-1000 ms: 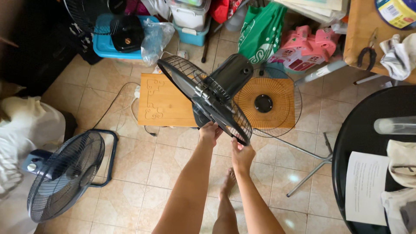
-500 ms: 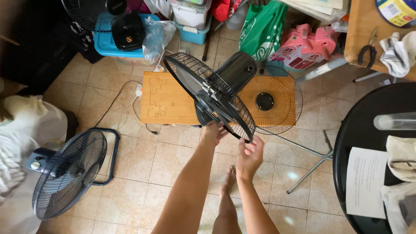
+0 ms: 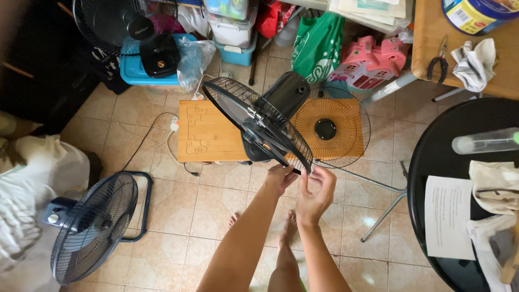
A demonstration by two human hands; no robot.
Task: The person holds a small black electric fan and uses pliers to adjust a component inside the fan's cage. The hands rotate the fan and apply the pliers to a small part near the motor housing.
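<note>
Both hands are working close under the black fan head (image 3: pixel 259 121), whose tilted guard is blocking the way forward. A loose grille (image 3: pixel 330 130) is lying just right on the wooden surface (image 3: pixel 208 135). The black round table (image 3: pixel 432 178) is crowding the right; a floor fan (image 3: pixel 92 227) is standing well left, leaving open tiled floor (image 3: pixel 184 216) between.
</note>
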